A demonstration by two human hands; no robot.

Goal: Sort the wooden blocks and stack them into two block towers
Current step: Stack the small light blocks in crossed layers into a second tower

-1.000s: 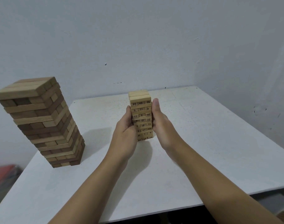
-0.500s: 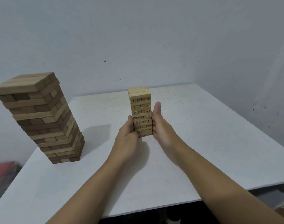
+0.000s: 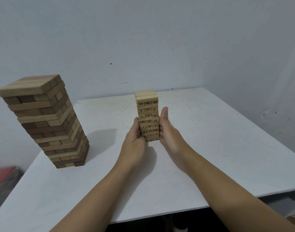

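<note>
A small tower of pale numbered blocks (image 3: 147, 108) stands upright at the middle of the white table (image 3: 219, 148). My left hand (image 3: 135, 138) presses flat against its lower left side. On the opposite side my right hand (image 3: 167, 131) lies flat against the tower, fingers straight, thumb pointing up. The lowest layers are partly hidden between my palms. A bigger tower of mixed light and dark blocks (image 3: 47, 123) stands near the table's left edge, well apart from both hands.
A grey wall (image 3: 143, 39) runs behind the table and along its right side. Something red and blurred (image 3: 4, 174) lies on the floor beyond the left table edge. The near table edge crosses under my forearms.
Both hands have slid down the small tower from its middle to its lower layers. The view has shifted slightly; neither tower has moved on the table.
</note>
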